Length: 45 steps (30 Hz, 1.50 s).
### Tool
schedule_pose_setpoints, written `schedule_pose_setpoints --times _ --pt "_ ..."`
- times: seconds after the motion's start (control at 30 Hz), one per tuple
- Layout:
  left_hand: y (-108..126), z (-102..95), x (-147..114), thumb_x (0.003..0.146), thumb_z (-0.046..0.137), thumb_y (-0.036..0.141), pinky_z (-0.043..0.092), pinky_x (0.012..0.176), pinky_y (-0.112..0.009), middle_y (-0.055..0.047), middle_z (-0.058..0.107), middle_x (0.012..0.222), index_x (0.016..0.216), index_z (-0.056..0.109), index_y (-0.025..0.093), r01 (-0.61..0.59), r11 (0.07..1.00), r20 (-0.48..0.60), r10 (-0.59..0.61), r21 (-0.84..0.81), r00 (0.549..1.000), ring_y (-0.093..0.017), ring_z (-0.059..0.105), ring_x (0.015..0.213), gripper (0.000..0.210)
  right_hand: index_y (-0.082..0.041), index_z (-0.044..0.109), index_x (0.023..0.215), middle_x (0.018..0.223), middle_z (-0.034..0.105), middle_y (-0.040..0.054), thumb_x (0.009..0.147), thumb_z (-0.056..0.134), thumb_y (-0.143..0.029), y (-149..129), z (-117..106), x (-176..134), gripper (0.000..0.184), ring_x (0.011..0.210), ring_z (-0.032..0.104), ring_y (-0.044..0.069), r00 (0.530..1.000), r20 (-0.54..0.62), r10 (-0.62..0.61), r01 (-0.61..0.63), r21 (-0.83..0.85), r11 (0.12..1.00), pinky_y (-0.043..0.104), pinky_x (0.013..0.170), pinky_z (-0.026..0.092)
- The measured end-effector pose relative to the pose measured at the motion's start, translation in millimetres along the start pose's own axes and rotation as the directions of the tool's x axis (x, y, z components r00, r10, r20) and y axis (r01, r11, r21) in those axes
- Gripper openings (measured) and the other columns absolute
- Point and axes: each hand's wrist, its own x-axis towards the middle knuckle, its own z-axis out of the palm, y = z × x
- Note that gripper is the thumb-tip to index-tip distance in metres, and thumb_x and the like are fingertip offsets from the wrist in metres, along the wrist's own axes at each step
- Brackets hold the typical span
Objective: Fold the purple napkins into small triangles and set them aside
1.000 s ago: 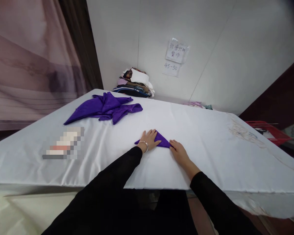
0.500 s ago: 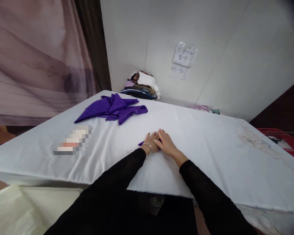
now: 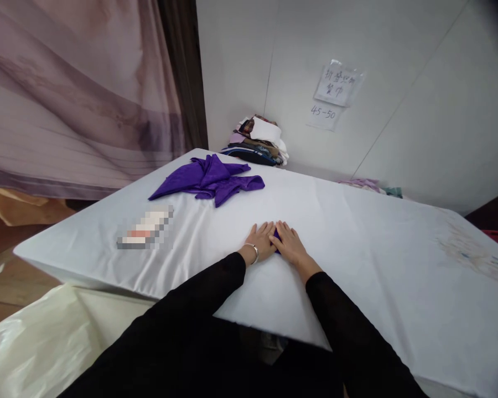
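Both hands lie flat, side by side, on a small purple cloth on the white-covered table. Only a bit of that cloth shows between them; the rest is hidden under the palms. My left hand, with a silver bracelet at its wrist, has its fingers stretched forward. My right hand presses down beside it, fingers also extended, the thumb reaching toward the left hand. Farther back on the left, a crumpled pile of purple cloth rests apart from both hands.
A blurred-out flat object lies at the table's left. Folded clothes are stacked against the wall, under handwritten paper signs. A curtain hangs at the left; a pale plastic-covered container stands below the near edge.
The view has turned left, so the surroundings sit farther right. My left hand has shifted over the small cloth, covering its left corner; purple now shows between the hands.
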Motion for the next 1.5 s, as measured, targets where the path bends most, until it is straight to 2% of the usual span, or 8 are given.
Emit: schedule_pose_setpoints --times 0.27,0.5,0.6,0.73,0.93,1.13,1.3,1.5 --pt "-28 -5.8 -30 0.084 0.027 0.064 0.007 0.110 -0.051 -0.011 0.020 0.150 0.143 0.023 0.015 0.058 0.998 -0.010 -0.058 -0.006 0.998 -0.027 0.013 0.138 0.077 -0.014 0.020 0.144 0.151 0.016 0.0088 0.088 0.020 -0.061 -4 3 1 0.072 0.139 0.007 0.021 1.000 -0.001 0.005 -0.005 -0.119 0.993 0.040 0.109 0.006" --pt "-45 -11.2 -61 0.084 0.035 0.061 0.009 0.110 -0.051 -0.011 0.025 0.149 0.140 0.030 0.014 0.067 0.998 -0.025 -0.067 0.005 0.997 -0.027 0.017 0.137 0.073 -0.014 0.024 0.143 0.151 0.018 0.0098 0.088 0.026 -0.060 -12 1 1 0.071 0.139 0.009 0.023 1.000 -0.011 0.017 -0.018 -0.093 0.995 0.042 0.110 0.007" --pt "-47 -15.6 -52 0.088 0.033 0.054 0.020 0.107 -0.048 -0.010 0.041 0.141 0.130 0.047 0.017 0.103 0.993 -0.087 -0.108 -0.055 0.990 -0.026 0.030 0.132 0.057 -0.014 0.026 0.142 0.150 0.019 0.0102 0.088 0.027 -0.061 -13 0 1 0.072 0.139 0.010 0.024 1.000 -0.029 -0.007 0.005 -0.067 0.998 0.044 0.110 0.007" --pt "-33 -22.7 -19 0.092 0.034 0.036 0.038 0.094 -0.034 -0.006 0.065 0.110 0.108 0.061 0.020 0.014 0.992 -0.190 -0.038 -0.126 0.981 -0.019 0.054 0.105 0.035 -0.015 0.027 0.141 0.150 0.021 0.0104 0.090 0.028 -0.055 -13 -2 1 0.065 0.139 0.011 0.024 0.997 -0.064 -0.036 0.034 -0.030 0.999 0.046 0.110 0.010" --pt "-22 -12.8 6 0.088 0.040 0.020 0.041 0.088 -0.029 -0.006 0.061 0.104 0.108 0.059 0.018 0.008 0.990 -0.226 -0.040 -0.141 0.973 -0.017 0.056 0.097 0.028 -0.017 0.033 0.139 0.148 0.028 0.0083 0.091 0.036 -0.026 -8 -6 5 0.049 0.137 0.019 0.021 0.996 -0.085 -0.009 0.013 0.047 0.999 0.042 0.110 0.017" --pt "-32 -9.7 7 0.089 0.042 0.032 0.043 0.079 -0.028 -0.005 0.061 0.107 0.112 0.056 0.021 0.082 0.981 -0.115 -0.104 -0.177 0.988 -0.017 0.060 0.090 0.029 -0.020 0.039 0.136 0.147 0.030 0.0077 0.087 0.043 -0.020 -3 -6 9 0.049 0.135 0.025 0.020 0.992 -0.129 0.008 0.002 0.080 0.997 0.040 0.110 0.021" --pt "-34 -18.3 8 0.087 0.046 0.034 0.043 0.077 -0.026 -0.002 0.065 0.105 0.111 0.056 0.025 0.108 0.965 -0.024 -0.117 -0.238 0.993 -0.017 0.061 0.093 0.027 -0.019 0.040 0.136 0.147 0.029 0.0087 0.083 0.052 -0.024 2 -22 16 0.054 0.133 0.030 0.022 0.999 0.015 -0.038 0.037 0.060 0.997 0.035 0.109 0.024" --pt "-36 -20.1 6 0.086 0.047 0.033 0.044 0.077 -0.026 -0.002 0.067 0.103 0.114 0.056 0.026 0.099 0.960 -0.026 -0.109 -0.263 0.994 -0.017 0.062 0.093 0.030 -0.020 0.038 0.137 0.140 0.040 0.0106 0.073 0.067 -0.034 4 -42 31 0.072 0.128 0.037 0.027 0.994 0.104 -0.014 0.014 -0.003 1.000 0.037 0.103 0.033"
